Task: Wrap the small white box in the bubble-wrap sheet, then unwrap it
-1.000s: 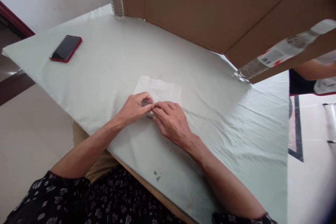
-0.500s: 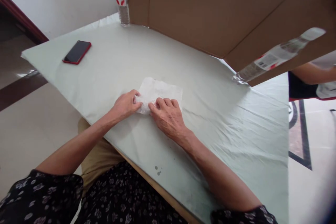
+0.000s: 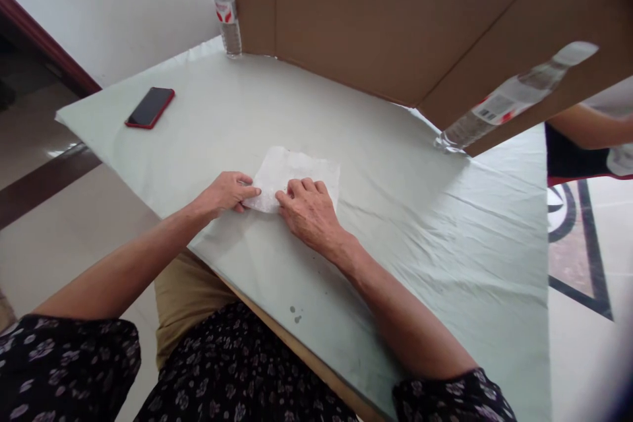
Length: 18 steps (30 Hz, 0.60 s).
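Note:
A small white sheet [image 3: 274, 175] with a bumpy, bubble-wrap-like texture lies on the covered table in front of me. At its left edge is my left hand [image 3: 225, 194], thumb and forefinger stretched apart, the thumb touching the sheet's near left corner. My right hand [image 3: 311, 214] rests over the near right part, its fingers curled and the thumb and forefinger pinched together at the sheet's near side. The curled fingers hide part of the sheet, including whatever lies under them.
A phone in a red case [image 3: 150, 107] lies on the left of the table [image 3: 376, 277]. A cardboard panel [image 3: 346, 20] stands at the back, with one bottle [image 3: 226, 10] at its left and another bottle [image 3: 514, 102] at its right. Another person's arm [image 3: 586, 126] shows at far right.
My left hand has shifted left and opened a little from its grip on the sheet's edge. The sheet's near left part looks flatter. My right hand has moved slightly left.

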Available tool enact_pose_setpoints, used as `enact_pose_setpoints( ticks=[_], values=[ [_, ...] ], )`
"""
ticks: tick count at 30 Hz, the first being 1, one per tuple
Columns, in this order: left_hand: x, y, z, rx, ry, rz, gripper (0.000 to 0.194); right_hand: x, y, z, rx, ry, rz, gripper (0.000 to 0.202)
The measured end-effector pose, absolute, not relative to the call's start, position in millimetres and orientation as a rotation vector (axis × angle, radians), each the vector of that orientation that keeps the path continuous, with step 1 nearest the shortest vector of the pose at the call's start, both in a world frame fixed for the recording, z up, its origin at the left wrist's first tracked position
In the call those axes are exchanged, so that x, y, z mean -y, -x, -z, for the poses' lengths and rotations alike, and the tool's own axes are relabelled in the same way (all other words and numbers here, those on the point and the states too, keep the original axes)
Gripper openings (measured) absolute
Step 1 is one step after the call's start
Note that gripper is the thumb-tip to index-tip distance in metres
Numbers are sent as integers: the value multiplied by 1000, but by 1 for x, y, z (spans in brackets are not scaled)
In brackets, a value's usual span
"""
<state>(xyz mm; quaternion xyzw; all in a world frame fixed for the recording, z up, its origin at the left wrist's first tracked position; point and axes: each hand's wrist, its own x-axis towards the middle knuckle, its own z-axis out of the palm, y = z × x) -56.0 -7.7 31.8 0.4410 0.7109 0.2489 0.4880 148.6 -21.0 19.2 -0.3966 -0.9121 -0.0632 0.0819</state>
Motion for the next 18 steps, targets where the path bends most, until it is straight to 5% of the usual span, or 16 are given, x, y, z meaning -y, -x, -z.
enact_pose_setpoints(
  ticks=[4, 14, 18],
  values=[
    [6, 47, -26, -1555, -966, -733, 10, 21, -145, -22, 2738, 1203, 161, 19],
    [-3, 17, -29, -1368, -862, -874, 18, 24, -152, -21, 2655, 1208, -16, 33],
    [-4, 12, -31, -1390, -997, -814, 14, 25, -157, -30, 2629, 1229, -160, 23]
  ],
)
